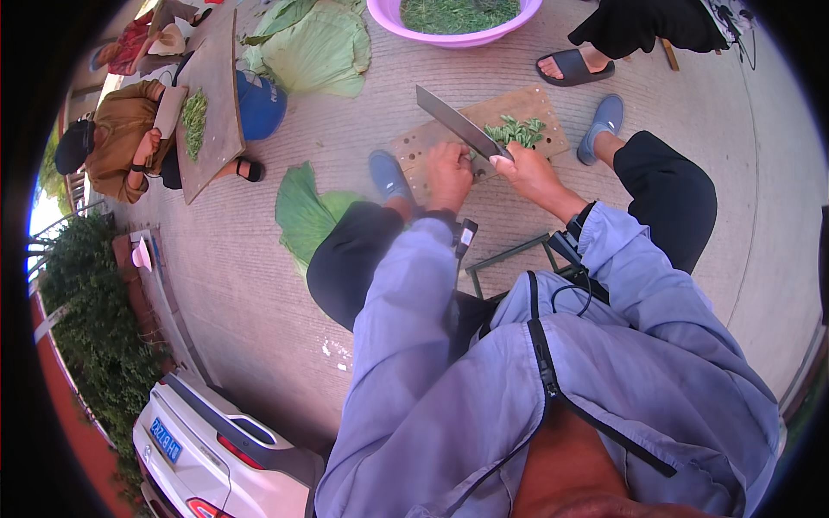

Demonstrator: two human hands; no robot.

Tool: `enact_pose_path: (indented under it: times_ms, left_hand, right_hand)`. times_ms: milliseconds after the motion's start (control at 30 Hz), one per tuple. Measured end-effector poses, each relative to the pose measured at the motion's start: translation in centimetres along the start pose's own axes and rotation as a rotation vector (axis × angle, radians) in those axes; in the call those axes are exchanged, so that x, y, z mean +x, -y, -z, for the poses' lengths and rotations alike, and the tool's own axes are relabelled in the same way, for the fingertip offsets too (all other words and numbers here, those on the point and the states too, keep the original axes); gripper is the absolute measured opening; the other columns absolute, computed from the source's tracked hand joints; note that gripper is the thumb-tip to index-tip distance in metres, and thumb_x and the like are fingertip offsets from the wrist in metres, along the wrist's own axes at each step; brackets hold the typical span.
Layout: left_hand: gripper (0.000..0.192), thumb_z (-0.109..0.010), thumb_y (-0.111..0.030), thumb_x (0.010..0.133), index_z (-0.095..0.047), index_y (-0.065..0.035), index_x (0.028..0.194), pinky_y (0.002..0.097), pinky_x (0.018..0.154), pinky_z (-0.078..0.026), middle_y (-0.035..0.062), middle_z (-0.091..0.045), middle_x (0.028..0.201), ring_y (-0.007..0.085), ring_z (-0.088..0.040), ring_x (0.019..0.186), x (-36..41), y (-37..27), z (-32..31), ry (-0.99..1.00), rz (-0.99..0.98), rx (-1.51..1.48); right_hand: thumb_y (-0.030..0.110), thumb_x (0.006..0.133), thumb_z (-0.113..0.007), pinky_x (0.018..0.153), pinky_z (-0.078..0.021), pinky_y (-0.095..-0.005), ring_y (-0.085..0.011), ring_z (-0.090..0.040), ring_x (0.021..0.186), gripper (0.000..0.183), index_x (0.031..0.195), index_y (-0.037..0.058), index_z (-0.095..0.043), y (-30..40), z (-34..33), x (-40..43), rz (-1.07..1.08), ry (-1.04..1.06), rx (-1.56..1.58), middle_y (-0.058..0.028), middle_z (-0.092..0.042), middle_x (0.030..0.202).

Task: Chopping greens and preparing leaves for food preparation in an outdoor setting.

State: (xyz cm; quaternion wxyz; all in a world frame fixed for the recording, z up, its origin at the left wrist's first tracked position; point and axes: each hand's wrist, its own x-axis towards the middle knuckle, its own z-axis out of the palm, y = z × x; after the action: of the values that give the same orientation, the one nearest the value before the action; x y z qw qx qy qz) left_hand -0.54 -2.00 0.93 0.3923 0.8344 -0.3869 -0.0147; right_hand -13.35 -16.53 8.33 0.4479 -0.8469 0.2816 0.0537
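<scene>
My right hand point(536, 178) grips the handle of a cleaver point(455, 121), its broad blade slanting up and left over a wooden board point(447, 133) with dark holes. Chopped green stems or leaves point(517, 131) lie heaped on the board beyond the handle. Close to the blade, my left hand point(449, 173) rests over the board's near side with its fingers curled. A bit of green shows beside those fingertips, but whatever is under them is hidden. The board lies low between my blue shoes point(391, 175).
A pink basin point(453, 39) of cut greens stands beyond the board, near a person's sandalled foot point(575, 67). Large leaves point(317, 52) lie on the concrete, another leaf point(304, 204) by my left leg. Leftward, a person point(120, 139) holds a blade at a tilted-looking board point(217, 110) beside a blue bucket point(261, 107).
</scene>
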Motion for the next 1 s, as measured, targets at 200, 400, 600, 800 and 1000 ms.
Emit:
enact_pose_path:
  times_ms: [200,400,600,800,1000]
  left_hand:
    - [0.013,-0.064,-0.001,0.076,-0.065,-0.0078,0.087,0.0469,0.078,-0.046,0.0130,-0.061,0.086,0.0366,-0.056,0.088,0.0,-0.2,-0.2,-0.008,0.005,-0.012]
    - [0.010,-0.067,-0.002,0.078,-0.062,-0.0075,0.085,0.0472,0.077,-0.044,0.0122,-0.061,0.086,0.0361,-0.056,0.088,-0.1,0.0,-0.2,-0.021,-0.001,-0.014]
    - [0.011,-0.066,-0.001,0.076,-0.062,-0.0075,0.085,0.0473,0.077,-0.044,0.0121,-0.060,0.086,0.0359,-0.056,0.088,0.0,0.2,-0.4,-0.027,-0.006,-0.009]
    - [0.011,-0.066,-0.001,0.076,-0.063,-0.0075,0.084,0.0470,0.077,-0.045,0.0126,-0.060,0.085,0.0364,-0.056,0.088,0.1,-0.1,-0.5,-0.029,-0.015,-0.008]
    - [0.011,-0.065,0.000,0.075,-0.063,-0.0073,0.084,0.0471,0.077,-0.044,0.0125,-0.060,0.084,0.0364,-0.056,0.086,0.0,0.3,-0.6,-0.049,-0.048,0.005]
  right_hand:
    - [0.040,0.095,-0.061,0.074,-0.0480,-0.0499,-0.0439,-0.064,0.081,0.045,0.097,-0.0046,-0.057,-0.7,0.0,-0.4,0.020,-0.045,0.008,-0.0281,-0.064,0.084]
    - [0.042,0.094,-0.064,0.067,-0.0464,-0.0459,-0.0384,-0.061,0.070,0.047,0.088,-0.0040,-0.056,-0.9,-0.1,-0.8,0.061,-0.051,0.020,-0.0240,-0.060,0.074]
    - [0.041,0.094,-0.063,0.066,-0.0465,-0.0452,-0.0358,-0.061,0.068,0.046,0.090,-0.0047,-0.059,-0.6,-0.1,-1.2,0.092,-0.044,0.030,-0.0230,-0.060,0.073]
    - [0.040,0.094,-0.062,0.072,-0.0491,-0.0482,-0.0416,-0.065,0.081,0.046,0.097,-0.0056,-0.060,-0.2,0.2,-1.0,0.042,0.013,0.032,-0.0277,-0.064,0.084]
    - [0.039,0.095,-0.061,0.074,-0.0494,-0.0513,-0.0465,-0.065,0.084,0.045,0.100,-0.0054,-0.059,0.2,-0.5,-0.4,0.048,0.020,0.010,-0.0303,-0.066,0.087]
